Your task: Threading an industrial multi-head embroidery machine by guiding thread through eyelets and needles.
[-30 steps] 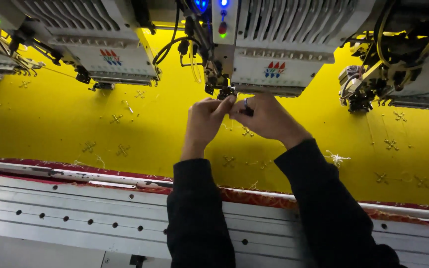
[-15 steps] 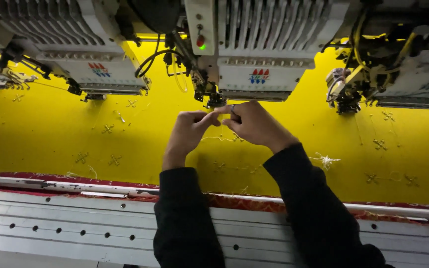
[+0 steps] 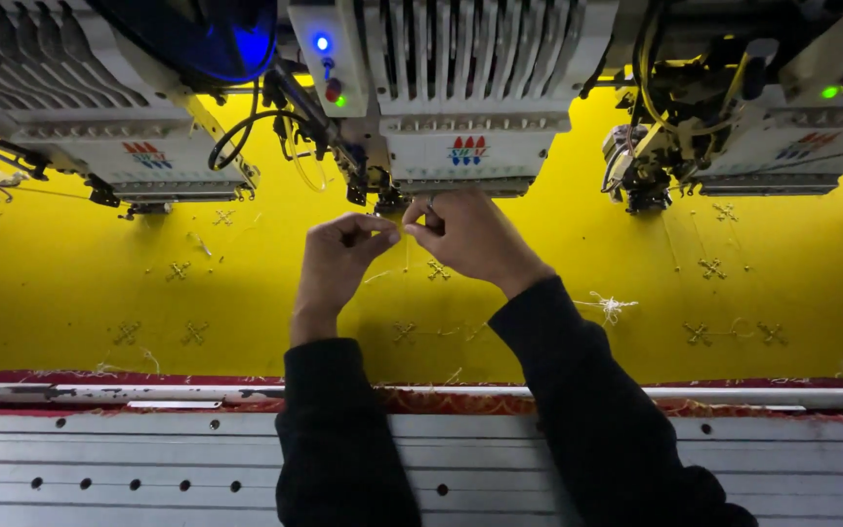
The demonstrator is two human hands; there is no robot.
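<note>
Left hand (image 3: 336,262) and right hand (image 3: 468,234) raised over yellow fabric (image 3: 539,312), fingertips pinched, nearly meeting just below middle embroidery head (image 3: 470,107). Thin pale thread (image 3: 406,246) runs down between pinched fingers; which hand actually grips it, cannot tell. Needle area (image 3: 387,200) right above knuckles, crowding access. Loose thread tuft (image 3: 609,307) lies near right sleeve. Grey perforated rail (image 3: 148,468) spans foreground beneath forearms.

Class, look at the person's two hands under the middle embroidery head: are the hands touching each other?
Apart. The head view shows a narrow strip of yellow fabric between the left hand fingertips and the right hand.
</note>
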